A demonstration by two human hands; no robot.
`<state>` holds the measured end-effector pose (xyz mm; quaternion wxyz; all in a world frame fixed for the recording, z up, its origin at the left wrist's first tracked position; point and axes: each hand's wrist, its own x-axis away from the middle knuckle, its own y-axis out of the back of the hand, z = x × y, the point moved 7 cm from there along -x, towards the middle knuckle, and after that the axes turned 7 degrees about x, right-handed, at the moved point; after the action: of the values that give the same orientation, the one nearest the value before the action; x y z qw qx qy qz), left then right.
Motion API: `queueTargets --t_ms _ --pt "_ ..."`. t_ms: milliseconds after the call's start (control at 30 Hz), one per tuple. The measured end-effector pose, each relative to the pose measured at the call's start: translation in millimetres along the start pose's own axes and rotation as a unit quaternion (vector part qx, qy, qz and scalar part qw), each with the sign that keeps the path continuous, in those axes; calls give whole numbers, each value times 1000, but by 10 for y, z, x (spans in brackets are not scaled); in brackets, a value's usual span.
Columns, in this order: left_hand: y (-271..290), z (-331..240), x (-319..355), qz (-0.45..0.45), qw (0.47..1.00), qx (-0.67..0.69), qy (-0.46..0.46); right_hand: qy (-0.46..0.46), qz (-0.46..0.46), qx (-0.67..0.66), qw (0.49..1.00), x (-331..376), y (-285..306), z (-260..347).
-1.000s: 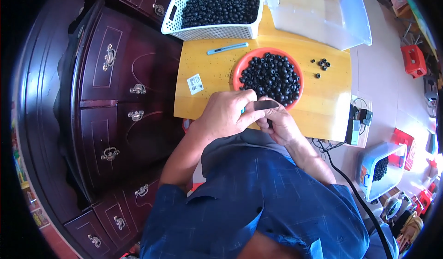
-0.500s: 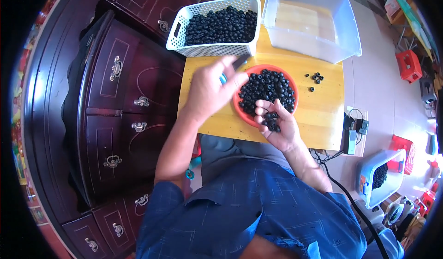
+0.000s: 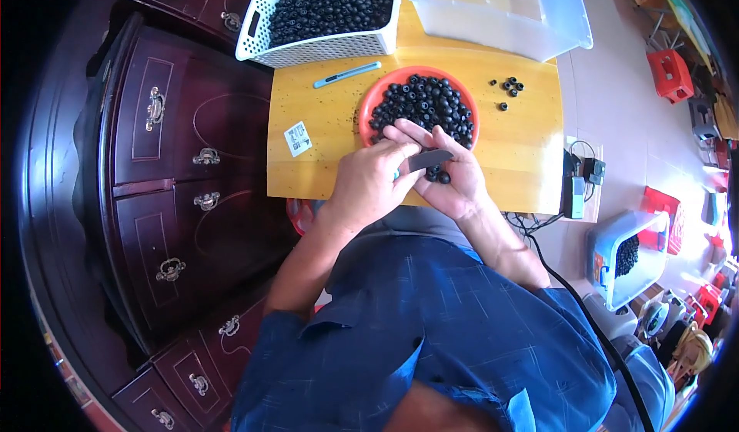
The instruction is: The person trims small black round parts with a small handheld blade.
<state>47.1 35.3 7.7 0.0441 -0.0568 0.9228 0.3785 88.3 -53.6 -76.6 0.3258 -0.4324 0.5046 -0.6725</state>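
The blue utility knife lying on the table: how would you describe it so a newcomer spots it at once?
Start at the yellow wooden table. Between the white perforated basket of black pieces and the orange bowl lies the utility knife. It is the only slim, light-blue, pen-like thing there, lying loose and untouched.

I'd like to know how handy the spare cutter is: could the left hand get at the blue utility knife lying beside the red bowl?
Probably yes. The blue utility knife lies bare on the yellow table, nothing across it, but the left hand is busy gripping a dark blade.
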Motion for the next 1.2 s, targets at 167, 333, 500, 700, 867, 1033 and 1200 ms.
queueTargets --t_ms 167,333,500,700,867,1033,1200 --pt "-50 29 54 -25 999 -8 -19 13 -3 -24 1000 7 -9 -9" --pt "-6 43 84 -52 998 24 -16 4 28 -52 998 7 -16 -15" --pt "252 2 43 -119 984 133 19 -11 -69 68 995 67 194 14" --pt "274 20 57 -95 987 130 17 -44 -18 172 984 134 50 -93" --pt "249 44 66 -75 988 136 18 -43 -10 206 977 112 68 -113" --pt "281 73 105 -115 982 152 4 0 -1 215 977 89 -20 -84" --pt "289 5 125 -160 980 119 -20 14 -7 207 978 69 3 -97"
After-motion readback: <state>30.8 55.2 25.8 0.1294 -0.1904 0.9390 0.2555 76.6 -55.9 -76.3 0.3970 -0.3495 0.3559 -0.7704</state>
